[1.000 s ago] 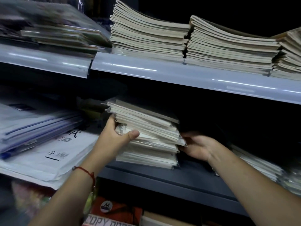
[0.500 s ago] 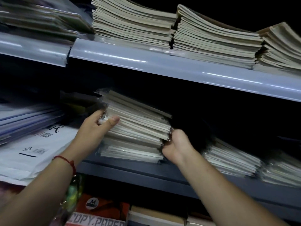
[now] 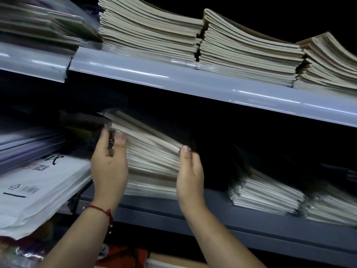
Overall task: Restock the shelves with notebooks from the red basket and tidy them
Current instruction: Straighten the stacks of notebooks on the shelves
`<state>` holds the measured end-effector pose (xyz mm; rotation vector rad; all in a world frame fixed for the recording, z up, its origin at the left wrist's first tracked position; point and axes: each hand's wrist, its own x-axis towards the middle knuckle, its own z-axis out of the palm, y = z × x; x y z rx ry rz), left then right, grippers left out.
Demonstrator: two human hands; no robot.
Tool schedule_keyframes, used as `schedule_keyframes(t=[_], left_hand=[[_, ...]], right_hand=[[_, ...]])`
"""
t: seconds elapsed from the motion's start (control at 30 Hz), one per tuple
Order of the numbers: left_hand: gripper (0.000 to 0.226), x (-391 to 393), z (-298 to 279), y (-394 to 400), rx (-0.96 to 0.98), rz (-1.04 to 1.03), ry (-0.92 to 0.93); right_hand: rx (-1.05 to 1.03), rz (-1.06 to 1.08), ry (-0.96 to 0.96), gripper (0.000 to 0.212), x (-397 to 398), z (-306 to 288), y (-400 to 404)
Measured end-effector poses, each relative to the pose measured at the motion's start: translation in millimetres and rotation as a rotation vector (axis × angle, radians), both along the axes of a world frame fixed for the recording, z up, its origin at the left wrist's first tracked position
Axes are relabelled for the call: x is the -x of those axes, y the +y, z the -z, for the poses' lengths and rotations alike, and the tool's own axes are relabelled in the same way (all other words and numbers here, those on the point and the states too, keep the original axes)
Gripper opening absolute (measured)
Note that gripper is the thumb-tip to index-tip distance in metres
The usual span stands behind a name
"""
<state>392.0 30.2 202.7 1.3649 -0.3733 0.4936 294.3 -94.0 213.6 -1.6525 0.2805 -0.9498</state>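
A stack of plastic-wrapped notebooks [image 3: 152, 157] sits tilted on the grey middle shelf [image 3: 241, 225]. My left hand [image 3: 109, 165] holds the stack's left edge, thumb on the front and fingers round the side. My right hand [image 3: 190, 175] holds the right edge near the top corner, with the thumb against the front and the fingers hidden behind. The red basket is out of view.
The upper shelf [image 3: 173, 78] carries three tall notebook piles [image 3: 247, 53]. More wrapped notebooks [image 3: 266, 196] lie to the right on the middle shelf. White paper packs [image 3: 32, 186] and blue folders fill the left bay. An A4 copy paper box [image 3: 119, 254] sits below.
Both hands have slid up the sides of the stack. The right hand went from the lower right edge to the top right corner, and the left thumb is higher.
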Motion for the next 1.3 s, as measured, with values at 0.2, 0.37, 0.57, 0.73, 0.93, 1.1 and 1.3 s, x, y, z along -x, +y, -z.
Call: schedule_keyframes(t=[0.2, 0.37, 0.57, 0.73, 0.93, 1.1, 1.3], left_hand=[[0.067, -1, 15, -2, -0.026, -0.024, -0.041], [0.073, -4, 7, 12, -0.142, 0.053, -0.075], [0.084, -12, -19, 36, -0.210, 0.252, -0.019], [0.096, -12, -31, 30, -0.022, 0.200, 0.047], [0.039, -16, -34, 16, -0.045, 0.151, -0.048], [0.072, 6, -27, 10, 0.056, 0.079, -0.021], [0.067, 21, -16, 19, -0.050, 0.088, -0.061]], right_hand=[[-0.015, -0.075, 0.021, 0.021, -3, -3, -4], [0.165, -0.077, 0.122, 0.053, 2, -1, -17], [0.190, -0.125, 0.151, 0.024, 7, -5, -21], [0.168, -0.147, 0.089, 0.080, 7, -12, -22], [0.084, 0.008, 0.094, 0.029, 2, -10, -27], [0.082, 0.036, 0.131, 0.035, 2, -6, -15], [0.046, -0.024, 0.194, 0.035, 11, -10, -14]])
